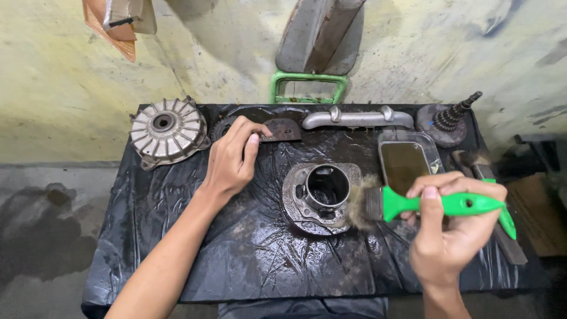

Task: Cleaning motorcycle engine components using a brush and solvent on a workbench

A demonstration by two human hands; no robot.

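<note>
A metal engine cylinder (pixel 322 195) lies mid-table on black plastic sheeting (pixel 236 254), and the right hand (pixel 452 233) is closed around a green-handled paintbrush (pixel 425 204) whose bristles touch the cylinder's right flank. The left hand (pixel 233 159), fingers loosely curled and holding nothing, rests on the sheeting, its fingertips touching a dark flat metal plate (pixel 282 129). A finned drum hub (pixel 167 131) sits far left, a tray of brown liquid (pixel 404 162) just right of the cylinder, and a gear shaft (pixel 450 121) far right.

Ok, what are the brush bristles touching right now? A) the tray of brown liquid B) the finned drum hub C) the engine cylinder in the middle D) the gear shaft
C: the right hand holds the green-handled brush with its bristles against the side of the engine cylinder.
</note>
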